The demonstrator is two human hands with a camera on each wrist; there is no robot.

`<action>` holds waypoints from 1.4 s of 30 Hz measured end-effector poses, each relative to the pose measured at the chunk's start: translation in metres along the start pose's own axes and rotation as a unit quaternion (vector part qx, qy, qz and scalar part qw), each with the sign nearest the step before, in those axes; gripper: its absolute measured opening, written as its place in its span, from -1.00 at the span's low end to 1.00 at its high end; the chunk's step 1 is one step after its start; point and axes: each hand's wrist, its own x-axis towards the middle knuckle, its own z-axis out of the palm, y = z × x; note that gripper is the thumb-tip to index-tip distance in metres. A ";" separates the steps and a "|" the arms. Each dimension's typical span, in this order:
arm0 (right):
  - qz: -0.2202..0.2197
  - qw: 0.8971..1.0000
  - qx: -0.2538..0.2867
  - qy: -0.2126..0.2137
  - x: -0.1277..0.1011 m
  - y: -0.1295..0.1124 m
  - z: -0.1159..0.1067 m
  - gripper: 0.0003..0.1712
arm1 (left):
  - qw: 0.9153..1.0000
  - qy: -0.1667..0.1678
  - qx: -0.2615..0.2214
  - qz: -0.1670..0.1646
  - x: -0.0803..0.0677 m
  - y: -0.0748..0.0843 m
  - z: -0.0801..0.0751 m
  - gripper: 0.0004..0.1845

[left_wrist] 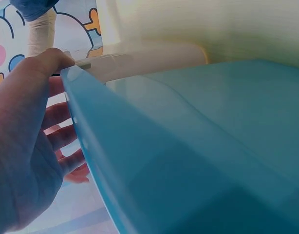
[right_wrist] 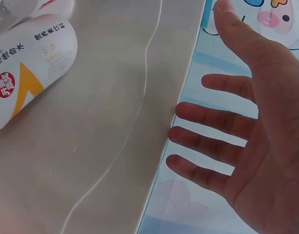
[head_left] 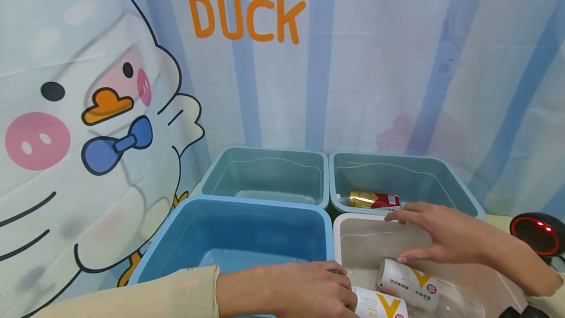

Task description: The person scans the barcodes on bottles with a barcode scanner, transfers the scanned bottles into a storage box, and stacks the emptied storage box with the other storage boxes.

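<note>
My left hand [head_left: 304, 288] lies low over the right edge of the blue bin [head_left: 328, 232], beside a white bottle [head_left: 380, 303] with a yellow V. The left wrist view shows the left thumb at the rim of the blue bin [left_wrist: 105, 122], with the other fingers along its edge, their tips partly hidden. My right hand [head_left: 454, 234] hovers over the beige bin [head_left: 366, 232], its thumb close above a second white bottle [head_left: 408, 281]. In the right wrist view the right hand [right_wrist: 247, 126] has spread fingers and holds nothing.
Behind stand two teal bins: the left bin [head_left: 265, 173], and the right bin [head_left: 388, 173] holding a gold-and-red can [head_left: 374, 200]. Clear plastic [head_left: 454, 301] lies in the beige bin. A black device [head_left: 536, 233] with red lights stands right. A duck-print curtain [head_left: 282, 87] hangs behind.
</note>
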 end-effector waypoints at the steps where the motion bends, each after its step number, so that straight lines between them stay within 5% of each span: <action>1: -0.001 1.000 0.001 0.001 -0.001 0.000 0.001 -0.19 | 1.000 0.000 0.002 0.000 0.000 0.000 0.000 -0.49; 12: 0.030 0.993 0.063 -0.090 -0.010 0.004 0.020 -0.14 | 1.000 0.011 -0.001 0.005 -0.001 0.000 0.000 -0.51; 19: 0.023 0.994 0.034 -0.098 -0.015 0.013 0.033 -0.24 | 1.000 0.006 -0.001 0.000 -0.001 0.000 -0.001 -0.49; 33: 0.041 0.980 0.128 -0.150 -0.026 0.029 0.049 -0.38 | 1.000 0.009 0.001 0.002 -0.001 0.000 0.001 -0.51; 38: 0.097 0.973 0.105 -0.183 -0.027 0.031 0.049 -0.33 | 1.000 0.008 -0.001 0.002 0.000 -0.001 0.001 -0.51; 42: 0.172 0.956 0.094 -0.217 -0.024 0.030 0.052 -0.22 | 1.000 0.010 -0.001 0.004 -0.001 -0.001 0.001 -0.52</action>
